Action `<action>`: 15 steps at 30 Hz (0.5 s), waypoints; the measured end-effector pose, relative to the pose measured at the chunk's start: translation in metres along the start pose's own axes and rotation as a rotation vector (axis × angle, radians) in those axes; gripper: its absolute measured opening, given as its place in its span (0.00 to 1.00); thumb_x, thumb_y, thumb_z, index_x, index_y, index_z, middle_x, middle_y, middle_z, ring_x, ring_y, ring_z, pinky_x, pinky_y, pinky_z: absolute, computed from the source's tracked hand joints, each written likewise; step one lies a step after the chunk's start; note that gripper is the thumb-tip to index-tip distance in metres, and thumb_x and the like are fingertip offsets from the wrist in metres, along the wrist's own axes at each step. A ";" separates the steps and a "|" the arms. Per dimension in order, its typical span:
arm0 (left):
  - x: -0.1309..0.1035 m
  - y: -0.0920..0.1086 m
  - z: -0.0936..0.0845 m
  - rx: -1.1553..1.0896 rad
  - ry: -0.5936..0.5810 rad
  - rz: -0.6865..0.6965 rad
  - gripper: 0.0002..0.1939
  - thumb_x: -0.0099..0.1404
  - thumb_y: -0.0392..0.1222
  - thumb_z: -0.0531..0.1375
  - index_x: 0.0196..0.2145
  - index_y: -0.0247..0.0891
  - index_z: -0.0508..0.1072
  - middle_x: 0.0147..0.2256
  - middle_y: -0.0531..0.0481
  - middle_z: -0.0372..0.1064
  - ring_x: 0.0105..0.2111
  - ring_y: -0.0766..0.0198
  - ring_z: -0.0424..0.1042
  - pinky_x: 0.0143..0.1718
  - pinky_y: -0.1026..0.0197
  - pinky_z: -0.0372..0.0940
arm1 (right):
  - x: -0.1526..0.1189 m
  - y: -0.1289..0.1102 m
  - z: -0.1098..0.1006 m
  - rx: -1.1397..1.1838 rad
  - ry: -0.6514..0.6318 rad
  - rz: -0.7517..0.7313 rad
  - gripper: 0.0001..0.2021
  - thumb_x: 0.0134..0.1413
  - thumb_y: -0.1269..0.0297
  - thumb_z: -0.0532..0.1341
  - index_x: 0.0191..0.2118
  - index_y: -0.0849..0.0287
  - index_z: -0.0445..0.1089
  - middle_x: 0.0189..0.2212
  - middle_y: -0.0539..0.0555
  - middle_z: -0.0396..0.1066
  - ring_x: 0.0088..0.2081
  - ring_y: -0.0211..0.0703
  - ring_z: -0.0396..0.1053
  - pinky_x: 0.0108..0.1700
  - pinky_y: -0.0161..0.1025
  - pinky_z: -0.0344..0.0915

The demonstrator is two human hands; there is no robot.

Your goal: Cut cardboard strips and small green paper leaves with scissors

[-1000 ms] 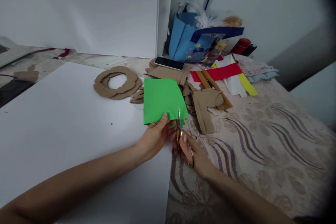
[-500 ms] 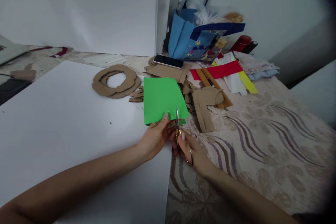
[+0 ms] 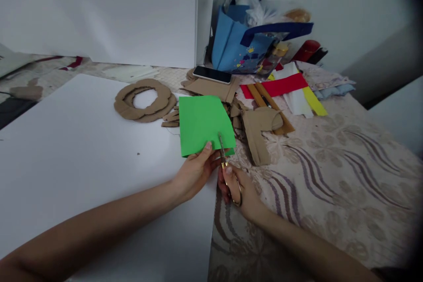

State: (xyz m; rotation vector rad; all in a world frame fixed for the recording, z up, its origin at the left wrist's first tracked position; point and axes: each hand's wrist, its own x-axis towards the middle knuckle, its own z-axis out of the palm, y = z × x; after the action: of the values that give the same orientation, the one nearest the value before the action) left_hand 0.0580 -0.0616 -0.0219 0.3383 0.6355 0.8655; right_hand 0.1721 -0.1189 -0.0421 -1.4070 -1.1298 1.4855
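Observation:
My left hand (image 3: pixel 198 165) pinches the lower edge of a folded green paper (image 3: pixel 201 123), thumb on top and fingers beneath. In my right hand (image 3: pixel 239 187) is a pair of scissors (image 3: pixel 222 152) with gold-coloured handles. Their blades lie at the paper's lower edge near its right corner, one blade showing over the green face and the other hidden under it. The two hands are close together above the right edge of a white board (image 3: pixel 158 238).
Scalloped cardboard rings (image 3: pixel 120 108) lie on the board. Beyond the paper are a phone (image 3: pixel 212 75) on cardboard, cardboard scraps (image 3: pixel 257 141), a red strip (image 3: pixel 287 86), a yellow strip (image 3: pixel 315 101) and a blue bag (image 3: pixel 228 44). A patterned cloth (image 3: pixel 317 194) covers the table.
The scissor blades have closed together on the paper, and the right-hand fingers have drawn in. The left hand and paper have barely moved; the whole view has shifted slightly.

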 end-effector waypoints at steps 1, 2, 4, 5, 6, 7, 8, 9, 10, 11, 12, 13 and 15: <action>0.000 0.000 0.000 -0.003 0.000 0.002 0.12 0.63 0.45 0.59 0.41 0.35 0.71 0.38 0.44 0.73 0.45 0.57 0.70 0.54 0.52 0.56 | 0.000 -0.001 0.001 0.011 0.011 0.015 0.26 0.52 0.35 0.48 0.24 0.56 0.56 0.14 0.45 0.54 0.14 0.32 0.52 0.15 0.31 0.52; 0.000 0.000 0.000 -0.005 -0.002 0.003 0.12 0.63 0.44 0.58 0.41 0.35 0.71 0.38 0.44 0.73 0.45 0.57 0.69 0.54 0.52 0.55 | 0.001 -0.001 0.002 0.022 0.024 0.026 0.26 0.51 0.35 0.49 0.24 0.56 0.56 0.14 0.44 0.54 0.14 0.32 0.51 0.14 0.31 0.51; 0.000 0.000 0.001 -0.003 -0.005 0.000 0.12 0.64 0.44 0.57 0.42 0.35 0.71 0.40 0.43 0.73 0.47 0.57 0.69 0.54 0.52 0.55 | 0.001 -0.003 0.003 0.036 0.042 0.034 0.26 0.51 0.35 0.50 0.23 0.56 0.55 0.13 0.44 0.53 0.13 0.31 0.50 0.13 0.31 0.50; 0.000 0.000 0.001 0.000 -0.006 -0.006 0.12 0.65 0.44 0.57 0.42 0.34 0.71 0.41 0.42 0.73 0.47 0.56 0.69 0.54 0.52 0.55 | 0.001 -0.004 0.003 0.043 0.041 0.035 0.27 0.51 0.35 0.49 0.23 0.56 0.55 0.13 0.43 0.53 0.12 0.31 0.50 0.13 0.31 0.50; 0.000 0.001 0.001 0.003 -0.003 -0.010 0.13 0.65 0.44 0.56 0.43 0.34 0.71 0.42 0.42 0.73 0.48 0.56 0.68 0.55 0.52 0.55 | 0.001 -0.005 0.003 0.050 0.032 0.038 0.27 0.51 0.35 0.49 0.23 0.56 0.55 0.13 0.43 0.53 0.12 0.31 0.50 0.13 0.31 0.50; 0.001 0.001 0.000 0.004 0.005 -0.010 0.13 0.65 0.44 0.56 0.43 0.33 0.71 0.42 0.41 0.73 0.48 0.56 0.68 0.55 0.52 0.55 | 0.001 -0.006 0.002 0.056 0.015 0.047 0.27 0.51 0.34 0.49 0.23 0.56 0.56 0.12 0.43 0.53 0.12 0.31 0.51 0.13 0.31 0.50; 0.001 0.002 0.000 0.004 0.015 -0.006 0.13 0.65 0.44 0.56 0.43 0.33 0.71 0.43 0.41 0.73 0.48 0.56 0.68 0.55 0.52 0.55 | 0.000 -0.007 0.001 0.060 -0.007 0.061 0.27 0.51 0.34 0.48 0.23 0.57 0.56 0.12 0.43 0.54 0.12 0.31 0.52 0.14 0.31 0.51; 0.001 0.003 0.000 0.002 0.022 -0.003 0.13 0.65 0.43 0.56 0.43 0.33 0.71 0.43 0.41 0.72 0.48 0.56 0.69 0.55 0.52 0.54 | 0.000 -0.008 0.000 0.069 -0.031 0.077 0.28 0.51 0.34 0.48 0.24 0.57 0.57 0.13 0.44 0.55 0.12 0.32 0.53 0.14 0.31 0.51; 0.001 0.004 0.000 0.001 0.024 0.000 0.12 0.65 0.43 0.56 0.43 0.33 0.71 0.44 0.41 0.72 0.48 0.56 0.69 0.55 0.52 0.54 | 0.000 -0.009 -0.001 0.082 -0.056 0.093 0.28 0.50 0.33 0.48 0.24 0.57 0.58 0.13 0.44 0.56 0.13 0.32 0.54 0.15 0.31 0.52; 0.001 0.005 0.000 0.002 0.023 0.001 0.12 0.65 0.43 0.56 0.43 0.33 0.71 0.45 0.40 0.72 0.48 0.57 0.69 0.56 0.52 0.54 | 0.001 -0.009 -0.002 0.102 -0.079 0.107 0.29 0.49 0.32 0.47 0.25 0.58 0.59 0.14 0.45 0.57 0.14 0.33 0.55 0.16 0.31 0.51; 0.001 0.006 0.001 0.003 0.022 0.001 0.12 0.66 0.42 0.55 0.44 0.33 0.71 0.46 0.40 0.71 0.48 0.57 0.69 0.56 0.52 0.54 | 0.001 -0.009 -0.003 0.127 -0.102 0.117 0.30 0.48 0.31 0.47 0.26 0.58 0.61 0.15 0.45 0.58 0.15 0.33 0.57 0.16 0.31 0.51; 0.001 0.006 0.001 0.005 0.021 0.001 0.12 0.66 0.42 0.55 0.44 0.33 0.71 0.47 0.40 0.70 0.49 0.57 0.68 0.56 0.53 0.55 | 0.002 -0.008 -0.004 0.159 -0.121 0.125 0.31 0.47 0.30 0.47 0.27 0.59 0.62 0.16 0.46 0.59 0.16 0.33 0.58 0.17 0.31 0.50; -0.001 0.007 0.002 0.010 0.020 0.001 0.12 0.67 0.41 0.54 0.44 0.33 0.72 0.48 0.40 0.69 0.49 0.58 0.68 0.56 0.54 0.55 | 0.004 -0.005 -0.005 0.221 -0.143 0.135 0.33 0.44 0.28 0.46 0.28 0.59 0.62 0.16 0.46 0.59 0.16 0.33 0.58 0.16 0.30 0.48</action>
State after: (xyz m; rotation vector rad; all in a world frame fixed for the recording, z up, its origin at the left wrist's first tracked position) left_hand 0.0549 -0.0577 -0.0161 0.3391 0.6582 0.8676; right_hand 0.1765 -0.1131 -0.0382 -1.2609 -0.9356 1.7729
